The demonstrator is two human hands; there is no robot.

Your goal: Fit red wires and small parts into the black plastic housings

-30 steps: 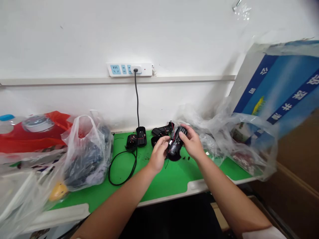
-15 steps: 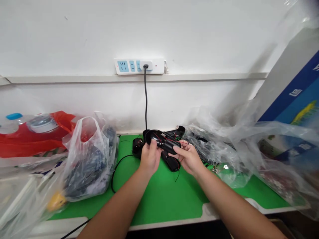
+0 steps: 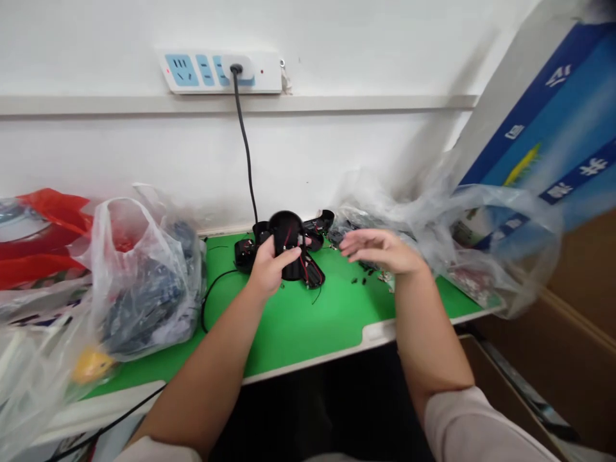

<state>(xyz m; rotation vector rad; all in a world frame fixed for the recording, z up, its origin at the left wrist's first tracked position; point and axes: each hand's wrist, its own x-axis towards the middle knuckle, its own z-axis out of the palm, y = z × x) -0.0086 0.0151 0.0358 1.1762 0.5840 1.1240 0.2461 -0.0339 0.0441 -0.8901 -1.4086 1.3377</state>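
Note:
My left hand [image 3: 268, 268] grips a black plastic housing [image 3: 287, 228] with thin red wires inside its hollow. The thumb presses over its front edge, and the housing's rounded end points up. Behind and beside it lie more black housings [image 3: 244, 254] with wires. Over the right part of the green mat hovers my right hand [image 3: 385, 250], fingers stretched toward the left and thumb apart, with nothing seen in it. Several small black parts [image 3: 364, 277] lie below that hand, next to a clear plastic bag [image 3: 356, 215] of parts.
A white bag [image 3: 144, 295] of dark items and a red bag [image 3: 52, 218] stand left on the green mat [image 3: 293, 333]. A power strip [image 3: 264, 74] with a plugged cable [image 3: 246, 147] hangs on the wall. A blue and white box [image 3: 534, 122] leans at right.
My right hand has let go of the housing and moved right. My left hand keeps the housing, turned upright with its wired hollow showing. The view has shifted to the right and down.

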